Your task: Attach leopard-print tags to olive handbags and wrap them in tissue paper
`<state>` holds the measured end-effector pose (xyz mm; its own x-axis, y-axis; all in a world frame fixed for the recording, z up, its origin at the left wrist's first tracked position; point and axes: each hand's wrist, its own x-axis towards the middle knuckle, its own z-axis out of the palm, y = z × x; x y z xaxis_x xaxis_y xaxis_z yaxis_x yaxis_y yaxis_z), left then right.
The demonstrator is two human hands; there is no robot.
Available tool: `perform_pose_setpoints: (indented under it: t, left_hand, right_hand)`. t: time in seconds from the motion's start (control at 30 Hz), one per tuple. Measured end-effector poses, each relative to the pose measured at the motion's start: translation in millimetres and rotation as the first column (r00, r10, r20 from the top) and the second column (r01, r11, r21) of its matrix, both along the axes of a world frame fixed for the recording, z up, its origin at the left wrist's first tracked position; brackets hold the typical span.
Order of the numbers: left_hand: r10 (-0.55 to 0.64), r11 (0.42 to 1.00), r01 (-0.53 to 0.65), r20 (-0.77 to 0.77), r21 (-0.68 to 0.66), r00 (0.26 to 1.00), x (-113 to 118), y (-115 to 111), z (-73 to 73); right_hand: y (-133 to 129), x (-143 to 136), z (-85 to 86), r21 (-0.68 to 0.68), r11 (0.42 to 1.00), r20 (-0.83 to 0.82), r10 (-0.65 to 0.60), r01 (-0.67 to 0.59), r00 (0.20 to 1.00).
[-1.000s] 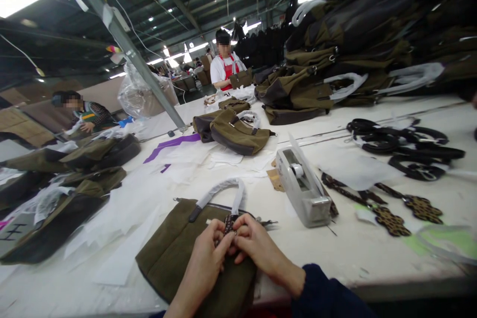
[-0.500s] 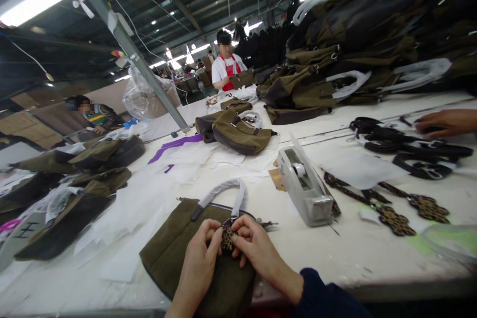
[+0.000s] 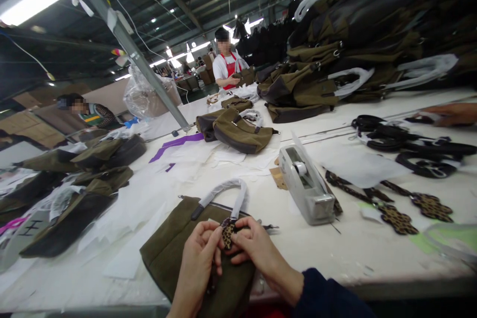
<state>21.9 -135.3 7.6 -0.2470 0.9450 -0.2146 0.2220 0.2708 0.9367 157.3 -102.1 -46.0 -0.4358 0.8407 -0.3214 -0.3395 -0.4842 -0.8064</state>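
An olive handbag (image 3: 169, 238) lies on the table right in front of me, its handle (image 3: 223, 189) wrapped in white film and arching away from me. Over the bag, at the base of the handle, both hands pinch a leopard-print charm (image 3: 228, 234). My left hand (image 3: 201, 253) grips its left side between thumb and fingers. From the right, my right hand (image 3: 257, 248) holds the other edge, fingers curled. Part of the charm is hidden behind the fingertips. A small metal clasp (image 3: 270, 227) sticks out at the bag's right end.
Right of the bag stands a grey tape dispenser (image 3: 309, 184). Beyond it lie flower-shaped leopard charms (image 3: 398, 217) and black straps (image 3: 395, 139), near another person's hand (image 3: 450, 114). Olive bags (image 3: 246, 131) are piled at the back and left. White paper sheets (image 3: 130, 218) cover the left side.
My fingers have shifted slightly around the charm, and more of its leopard print shows. The other person's hand at the right has drawn back toward the edge of view.
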Motion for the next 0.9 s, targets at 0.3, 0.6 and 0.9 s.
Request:
perform_pose_setpoints:
  t: [0.3, 0.6, 0.9]
  left_hand:
    - [-0.083, 0.996, 0.084, -0.024, 0.021, 0.996, -2.9, 10.1, 6.2]
    - [-0.058, 0.996, 0.047, -0.156, -0.076, 0.986, -19.5, -14.7, -7.2]
    - [-0.057, 0.995, 0.043, -0.157, -0.090, 0.986, -29.8, -10.8, -1.5]
  right_hand:
    - [1.7, -8.6, 1.6, 0.044, 0.985, 0.038, 0.168, -0.170, 0.985]
    - [2.1, -13.3, 4.8, -0.030, 0.987, 0.005, 0.157, -0.157, 0.988]
    - [1.7, -11.3, 5.2, -0.018, 0.975, 0.049, 0.223, -0.222, 0.974]
